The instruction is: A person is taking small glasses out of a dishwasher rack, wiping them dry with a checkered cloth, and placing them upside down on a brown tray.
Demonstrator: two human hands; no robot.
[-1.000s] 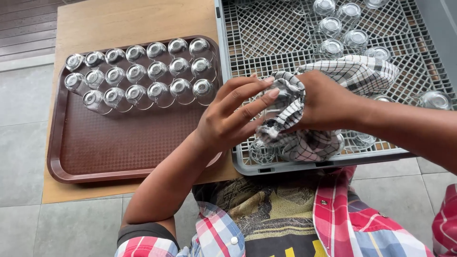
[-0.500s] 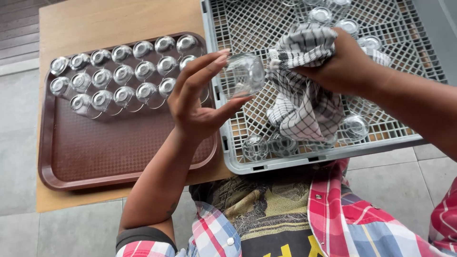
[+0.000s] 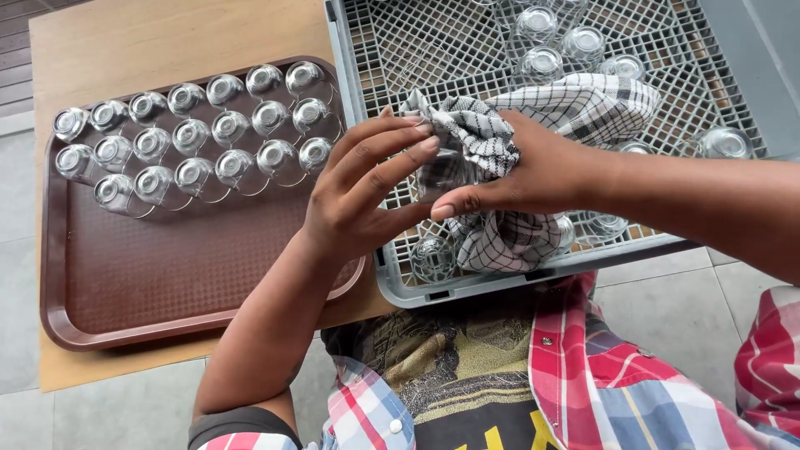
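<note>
Small clear glass held between both hands over the near left part of the grey grid rack, mostly hidden by cloth and fingers, only a bit of its wall shows. Left hand fingers spread and curled, tips touching the glass and the cloth from the left side. Right hand closed around the black-and-white checked cloth, bunched against the glass, thumb underneath; the cloth trails back over the rack and hangs down under the hand. Rack sits on the wooden table, its near edge over the person's lap. In the rack: a few upturned glasses at the far side, one at the right edge, one near the front rim, a couple partly covered by the cloth. Just left of the rack, touching or nearly so, a brown tray with three rows of upturned glasses packed at its far end, near half bare. Left forearm crosses over the tray's near right corner. Plaid shirt below, grey tiled floor at left.
</note>
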